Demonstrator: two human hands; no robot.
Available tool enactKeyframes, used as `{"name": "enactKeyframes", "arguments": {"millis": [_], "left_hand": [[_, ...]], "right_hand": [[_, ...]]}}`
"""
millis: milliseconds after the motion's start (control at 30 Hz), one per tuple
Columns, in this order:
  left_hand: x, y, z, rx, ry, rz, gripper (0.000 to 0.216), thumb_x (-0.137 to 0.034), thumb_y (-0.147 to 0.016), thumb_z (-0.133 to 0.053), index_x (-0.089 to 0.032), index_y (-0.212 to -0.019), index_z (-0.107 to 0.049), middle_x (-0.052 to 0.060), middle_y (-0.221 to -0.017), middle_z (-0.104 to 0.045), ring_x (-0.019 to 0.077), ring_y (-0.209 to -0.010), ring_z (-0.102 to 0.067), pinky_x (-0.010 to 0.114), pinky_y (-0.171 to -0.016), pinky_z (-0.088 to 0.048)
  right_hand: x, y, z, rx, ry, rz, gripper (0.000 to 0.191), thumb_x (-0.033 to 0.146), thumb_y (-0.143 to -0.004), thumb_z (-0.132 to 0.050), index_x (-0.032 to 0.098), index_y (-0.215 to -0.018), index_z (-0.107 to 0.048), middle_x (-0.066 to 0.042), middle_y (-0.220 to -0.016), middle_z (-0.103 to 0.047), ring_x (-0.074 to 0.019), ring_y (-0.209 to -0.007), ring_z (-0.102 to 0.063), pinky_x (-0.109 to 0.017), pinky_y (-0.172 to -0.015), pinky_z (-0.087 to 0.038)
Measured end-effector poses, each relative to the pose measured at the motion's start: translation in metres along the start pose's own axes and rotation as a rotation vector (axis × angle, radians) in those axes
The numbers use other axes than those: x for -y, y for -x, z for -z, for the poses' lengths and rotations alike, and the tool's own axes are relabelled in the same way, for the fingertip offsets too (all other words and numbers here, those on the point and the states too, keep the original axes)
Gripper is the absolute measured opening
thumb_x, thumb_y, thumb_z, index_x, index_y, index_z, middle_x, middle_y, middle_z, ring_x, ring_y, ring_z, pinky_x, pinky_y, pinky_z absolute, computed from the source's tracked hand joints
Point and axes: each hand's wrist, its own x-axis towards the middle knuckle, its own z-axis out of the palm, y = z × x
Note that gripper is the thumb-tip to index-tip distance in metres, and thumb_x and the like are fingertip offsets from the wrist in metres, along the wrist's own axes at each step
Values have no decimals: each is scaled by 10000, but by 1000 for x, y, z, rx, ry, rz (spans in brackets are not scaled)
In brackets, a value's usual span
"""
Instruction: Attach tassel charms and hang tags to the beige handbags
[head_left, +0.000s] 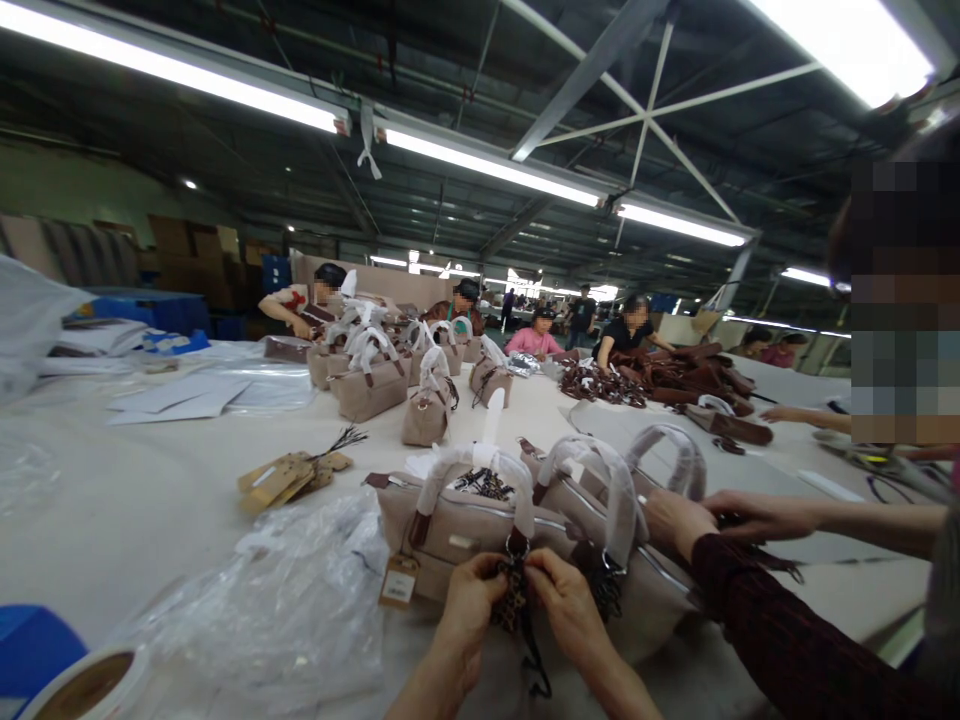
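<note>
A beige handbag (450, 525) with foam-wrapped handles lies on the white table right in front of me. My left hand (471, 600) and my right hand (564, 598) meet at its front, both pinching a small leopard-print charm (512, 600) with a dark cord that hangs from the handle ring. A paper tag (398, 581) dangles at the bag's left. A second beige handbag (637, 580) lies against it on the right, where a co-worker's hand (675, 520) in a dark red sleeve rests.
Crumpled clear plastic bags (285, 600) lie at the near left, a tape roll (82, 685) at the corner. Brown tags (289, 478) sit mid-table. More beige handbags (371, 385) stand further back. Dark brown straps (675, 375) pile at the right. Several people work along the far side.
</note>
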Motion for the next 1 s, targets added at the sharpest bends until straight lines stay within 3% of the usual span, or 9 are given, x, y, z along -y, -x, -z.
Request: {"name": "enactKeyframes", "arguments": {"millis": [333,467,733,900,1000], "left_hand": [[6,2,-1,-1,-143,-124,163,-226,-485,-625,-137,-602,-695,1,-504,-610,118,-477,-503,226,-474,-383],[7,0,-1,-27,-246,-192,203,-330,-581,-621,-142,-600,-696,-1,-492,-595,129,-477,-503,225,-465,-378],[1,-1,-1,-104,-430,-331,117,-251,-658,-569,-203,-568,-626,-21,-517,-603,153,-519,-544,226,-520,-381],[4,-1,4,-148,-707,-424,145,-291,-738,-503,-239,-665,-617,7,-652,-662,205,-651,-594,262,-619,-383],[9,-4,8,-126,-802,-438,168,-313,-767,-467,-249,-701,-608,25,-689,-669,229,-687,-597,280,-632,-381]], "right_hand": [[2,2,-3,-21,3,-2,194,339,-781,-449,198,-691,-546,15,-610,-544,-152,-589,-498,-244,-559,-370],[2,3,-3,-9,-16,6,211,348,-790,-449,193,-732,-579,3,-643,-578,-160,-617,-522,-246,-576,-395],[3,5,-4,34,-31,31,218,319,-789,-439,181,-795,-608,-14,-676,-606,-173,-647,-554,-258,-607,-426],[-1,6,-4,57,-26,51,202,278,-786,-429,174,-797,-602,-34,-745,-634,-184,-720,-576,-265,-671,-438],[-11,6,-4,73,-21,43,188,263,-777,-439,170,-808,-600,-26,-727,-623,-171,-676,-563,-251,-631,-435]]}}
